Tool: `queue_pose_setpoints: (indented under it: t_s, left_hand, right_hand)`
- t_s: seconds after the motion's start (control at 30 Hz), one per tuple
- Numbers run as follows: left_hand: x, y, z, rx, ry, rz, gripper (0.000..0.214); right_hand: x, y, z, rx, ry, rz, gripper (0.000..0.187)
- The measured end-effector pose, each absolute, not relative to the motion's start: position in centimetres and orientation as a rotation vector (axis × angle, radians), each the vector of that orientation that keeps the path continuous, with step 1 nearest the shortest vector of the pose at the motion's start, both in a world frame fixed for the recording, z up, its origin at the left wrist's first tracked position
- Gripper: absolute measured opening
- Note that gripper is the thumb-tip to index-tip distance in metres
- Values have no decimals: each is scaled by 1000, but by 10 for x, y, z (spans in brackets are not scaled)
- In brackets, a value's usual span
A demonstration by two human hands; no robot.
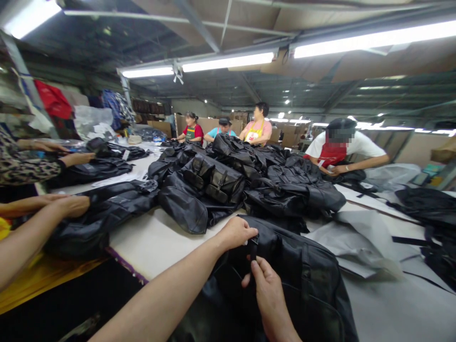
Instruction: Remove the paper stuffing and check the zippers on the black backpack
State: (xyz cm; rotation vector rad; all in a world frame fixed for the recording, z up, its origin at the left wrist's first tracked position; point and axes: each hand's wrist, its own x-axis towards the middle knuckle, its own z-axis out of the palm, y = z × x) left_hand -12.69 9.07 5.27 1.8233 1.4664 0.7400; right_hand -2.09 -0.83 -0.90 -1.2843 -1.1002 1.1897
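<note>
A black duffel-style bag (pixel 295 280) at the near end of the white-topped work table (pixel 153 247), its long axis slanting from just under the hands toward the lower right, and a short black webbing strap (pixel 253 248) rising at its upper edge. Both hands on that strap, neither spread flat. The left hand (pixel 237 233) higher and farther along the bag, curled over the strap's upper end, its fingertips hidden behind the strap. The right hand (pixel 269 297) lower and closer to the bag's body, its thumb out of sight and its fingers (pixel 258 268) pinching the strap's lower part. Just right of the bag, a crumpled pale sheet (pixel 356 242) on the table. Toward the table's middle, a heap of black bags (pixel 213 180) with buckled front pockets. Along the table's left side, a co-worker's hands (pixel 73 206) resting on another black bag (pixel 80 237), and farther along, a second pair of forearms (pixel 76 159) over more black bags. At the table's right side, a person in a white T-shirt and red apron (pixel 342 149), bent over dark material. Beyond the table's far end, three more workers (pixel 223 130).
</note>
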Motion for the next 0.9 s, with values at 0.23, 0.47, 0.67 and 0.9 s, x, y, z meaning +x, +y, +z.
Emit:
queue_pose_setpoints:
  t_s: [0.23,0.47,0.67,0.9]
  left_hand:
    - [-136,74,41,1784,1367,741,47]
    - [-143,32,24,2252,1430,846,17]
    - [-137,30,4,2226,1520,766,15]
    - [-145,37,6,2109,1441,798,28]
  right_hand:
    - [-16,12,5,-1215,-1104,1159,38]
    - [-7,46,9,-1455,-1242,945,36]
    - [13,51,23,-1607,-1581,665,35]
    - [15,78,47,-1475,-1805,559,19]
